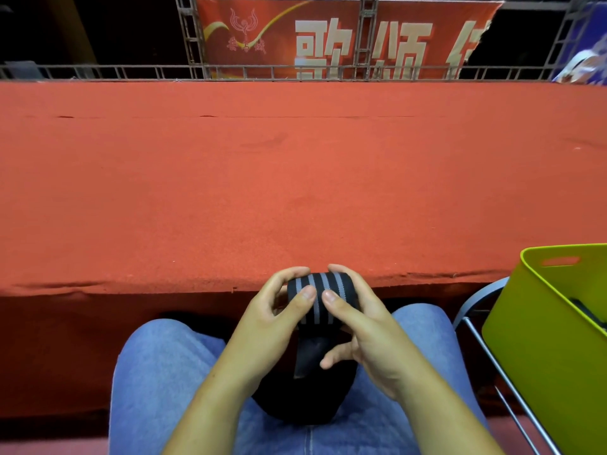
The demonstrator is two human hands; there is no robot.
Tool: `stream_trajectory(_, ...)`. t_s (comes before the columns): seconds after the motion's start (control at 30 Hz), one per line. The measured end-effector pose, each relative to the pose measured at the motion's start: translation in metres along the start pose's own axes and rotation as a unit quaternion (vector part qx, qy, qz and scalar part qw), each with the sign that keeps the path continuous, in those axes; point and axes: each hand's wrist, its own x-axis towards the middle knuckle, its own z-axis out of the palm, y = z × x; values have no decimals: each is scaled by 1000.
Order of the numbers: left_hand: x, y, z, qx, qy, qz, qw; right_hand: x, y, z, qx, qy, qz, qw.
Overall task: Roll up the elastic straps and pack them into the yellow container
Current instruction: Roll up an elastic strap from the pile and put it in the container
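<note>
A black elastic strap with grey stripes (320,292) is wound into a thick roll above my lap, in front of the red stage edge. My left hand (276,320) grips the roll's left side with the thumb pressed on top. My right hand (356,318) grips the right side, its thumb beside the left one. A loose black tail of the strap (307,359) hangs down from the roll between my knees. The yellow container (542,339) stands at the right on a chair, with something dark inside it, mostly hidden.
A red carpeted stage (295,178) stretches across in front of me, its front edge just behind my hands. A metal chair frame (483,343) holds the container. Truss rails and a red banner (328,37) stand at the far back. My legs are in blue jeans.
</note>
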Motion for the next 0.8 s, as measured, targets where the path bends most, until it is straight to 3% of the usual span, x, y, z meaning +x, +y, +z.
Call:
stream_trajectory(0.53, -3, 1, 0, -5, 47, 28, 999, 0, -5, 0, -72, 1, 1, 997)
stream_trajectory(0.8, -3, 1, 3, -49, 9, 6, 999, 3, 1, -3, -46, 58, -54, 996)
